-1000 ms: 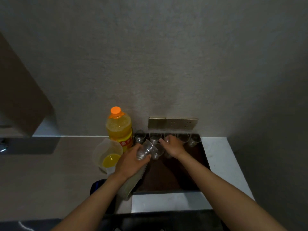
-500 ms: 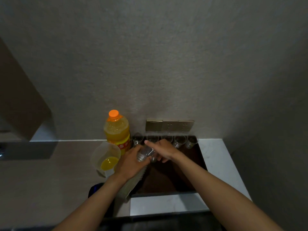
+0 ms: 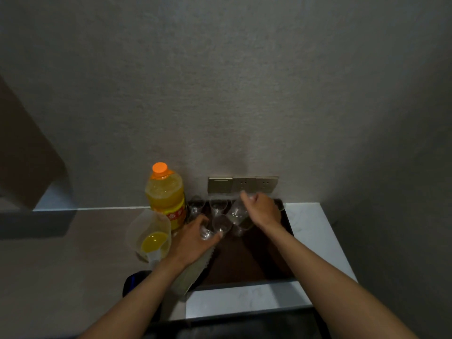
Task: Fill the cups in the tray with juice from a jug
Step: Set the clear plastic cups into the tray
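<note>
Taking the dark tray (image 3: 244,270) as the landmark and starting at its near end: the wide near part of its floor is bare, with a pale ridged strip (image 3: 193,272) lying over its near-left edge, under the left forearm.

Over the tray's left-middle, the left hand (image 3: 193,241) has its grip curled round a nested stack of clear cups (image 3: 210,231), held tilted. A second ago both hands met at this stack; half a second ago the right fingers were on its top cup. Now the hands are apart.

Further in, the right hand (image 3: 263,211) has lifted toward the tray's far-right part, its grip pinched on a single clear cup (image 3: 238,212) that hangs tilted, mouth down and toward the tray, above cups already standing there. So one cup has just come off the stack and seems headed for a spot in the tray.

Along the far edge stand more empty cups, one at the far-left corner (image 3: 197,206) and one beside it (image 3: 218,205); the right hand hides how far the row runs.

Left of the tray on the table (image 3: 61,253) is the translucent jug (image 3: 150,234), juice in its bottom, untouched. Behind it stands the orange juice bottle (image 3: 166,194), capped.

By my reading, laying out is still under way and no cup shows juice; pouring has not started.
</note>
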The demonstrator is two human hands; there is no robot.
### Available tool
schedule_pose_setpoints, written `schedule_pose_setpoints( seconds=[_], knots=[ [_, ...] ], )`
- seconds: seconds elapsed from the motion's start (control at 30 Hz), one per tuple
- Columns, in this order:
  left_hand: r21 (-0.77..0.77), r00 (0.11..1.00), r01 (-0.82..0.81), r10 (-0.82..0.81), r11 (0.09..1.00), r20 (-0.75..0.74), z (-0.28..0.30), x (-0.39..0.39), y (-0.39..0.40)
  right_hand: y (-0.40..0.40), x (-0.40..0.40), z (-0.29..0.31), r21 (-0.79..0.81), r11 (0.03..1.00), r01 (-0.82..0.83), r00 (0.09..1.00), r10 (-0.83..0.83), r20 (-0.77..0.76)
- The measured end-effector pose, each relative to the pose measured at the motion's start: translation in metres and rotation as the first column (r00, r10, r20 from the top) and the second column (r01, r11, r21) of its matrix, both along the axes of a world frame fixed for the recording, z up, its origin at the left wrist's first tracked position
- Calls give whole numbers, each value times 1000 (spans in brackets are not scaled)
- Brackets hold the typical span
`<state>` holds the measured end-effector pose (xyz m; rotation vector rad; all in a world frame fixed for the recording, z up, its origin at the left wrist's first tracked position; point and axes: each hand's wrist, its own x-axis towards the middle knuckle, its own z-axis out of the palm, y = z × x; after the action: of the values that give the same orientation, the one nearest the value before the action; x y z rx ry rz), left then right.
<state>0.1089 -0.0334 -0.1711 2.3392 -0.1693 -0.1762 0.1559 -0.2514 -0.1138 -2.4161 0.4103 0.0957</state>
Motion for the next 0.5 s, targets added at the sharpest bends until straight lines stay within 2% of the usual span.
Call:
schedule_pose_setpoints(
  seconds=[0.07,0.23,0.4,0.5],
  knots=[
    [13,1000,-8,8,1000,-15,-3,0,0,-16,2,-2,-111,992,60,998,-61,-10],
    [15,999,-27,27,1000,-36,-7,-1,0,-51,2,-31,-205,972,112,988,-131,-85],
    [5,997,-41,41,999,-64,-14,-3,2,-58,-7,-60,-224,971,82,982,-117,-148],
    [13,995,-38,39,999,-88,-19,-3,4,-58,-8,-74,-169,984,52,982,-81,-170]
  ],
)
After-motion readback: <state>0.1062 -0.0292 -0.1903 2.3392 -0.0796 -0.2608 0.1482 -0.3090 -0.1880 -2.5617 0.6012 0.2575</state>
